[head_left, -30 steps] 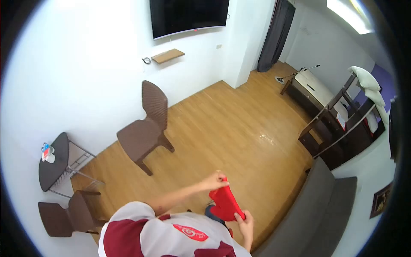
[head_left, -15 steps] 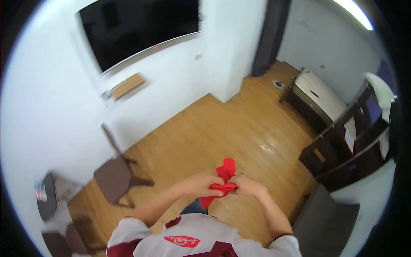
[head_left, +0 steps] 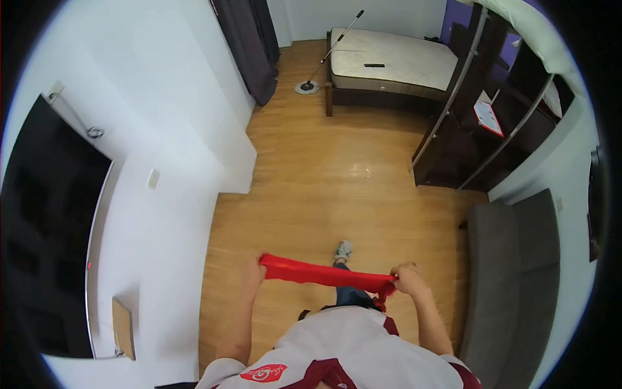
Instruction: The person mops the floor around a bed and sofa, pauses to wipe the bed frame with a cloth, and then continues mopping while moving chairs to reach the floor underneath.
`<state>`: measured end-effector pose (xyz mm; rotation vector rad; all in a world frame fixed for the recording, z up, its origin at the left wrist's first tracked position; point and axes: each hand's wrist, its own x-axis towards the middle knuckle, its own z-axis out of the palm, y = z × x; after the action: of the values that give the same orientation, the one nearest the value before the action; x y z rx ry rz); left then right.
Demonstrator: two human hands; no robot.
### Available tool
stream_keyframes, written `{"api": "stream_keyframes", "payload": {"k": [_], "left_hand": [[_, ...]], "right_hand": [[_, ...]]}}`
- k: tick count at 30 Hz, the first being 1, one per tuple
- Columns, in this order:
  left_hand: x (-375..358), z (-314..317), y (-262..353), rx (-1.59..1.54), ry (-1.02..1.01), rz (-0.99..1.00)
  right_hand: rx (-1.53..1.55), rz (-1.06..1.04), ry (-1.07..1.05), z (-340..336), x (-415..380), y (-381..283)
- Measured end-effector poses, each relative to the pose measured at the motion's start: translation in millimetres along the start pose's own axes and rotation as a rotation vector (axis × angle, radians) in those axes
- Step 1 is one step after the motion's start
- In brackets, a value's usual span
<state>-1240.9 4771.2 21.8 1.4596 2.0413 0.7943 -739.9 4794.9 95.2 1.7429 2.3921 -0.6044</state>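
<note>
A red cloth (head_left: 324,273) is stretched in a long band across the front of my body, above the wooden floor. Its left end is gripped by my left hand (head_left: 254,271), whose fingers are closed. At the other end my right hand (head_left: 408,279) pinches the cloth, and a short bunched part hangs just below that hand. Behind the band, part of my leg and one grey shoe (head_left: 343,250) show on the floor.
A large dark screen (head_left: 48,240) and a small wall shelf (head_left: 123,329) are on the left. Ahead stand a bed (head_left: 389,61) and a mop (head_left: 308,85). Dark shelving (head_left: 447,146) and a grey sofa (head_left: 512,285) line the right.
My hands have moved apart, pulling the bunched red cloth out into a long band. The view has turned right, toward the bed and sofa; the brown chair has left it.
</note>
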Motion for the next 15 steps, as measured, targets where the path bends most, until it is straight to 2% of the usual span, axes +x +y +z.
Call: {"api": "stream_keyframes", "payload": {"k": [1,3,4,5,6,8,9,12,13,15], "left_hand": [[42.9,0.5,17.7,-0.041,0.078,0.071],[119.8,-5.0,77.7,-0.067,0.111,0.045],[158.7,-3.9,95.6,-0.118,0.168,-0.012],[193.5,-4.3,111.0,-0.165,0.22,-0.072],[225.5,-5.9,130.7,-0.332,0.31,0.023],[284.1,-24.1,165.3,-0.554,0.42,0.135],[311.5,-34.8,178.8,-0.611,0.448,0.163],[389.5,-40.9,222.5,-0.994,0.8,0.107],[421.0,-34.6,224.4,-1.188,0.714,0.07],[475.5,-17.8,216.8,-1.556,0.498,-0.017]], "right_hand": [[0.04,0.05,0.088,-9.4,34.4,10.4],[0.121,0.138,0.246,-25.2,101.9,17.4],[0.109,0.206,0.166,-58.2,141.5,6.6],[0.213,0.219,0.233,-71.9,182.4,5.9],[0.309,0.229,0.313,-86.5,222.4,9.1],[0.324,0.144,0.433,-138.3,295.5,0.3],[0.477,0.083,0.481,-163.9,332.4,-1.6],[0.794,-0.079,0.609,-244.3,417.0,-26.9],[0.878,-0.126,0.654,-262.6,447.4,-37.7],[1.265,-0.132,0.595,-255.9,524.3,-50.5]]}}
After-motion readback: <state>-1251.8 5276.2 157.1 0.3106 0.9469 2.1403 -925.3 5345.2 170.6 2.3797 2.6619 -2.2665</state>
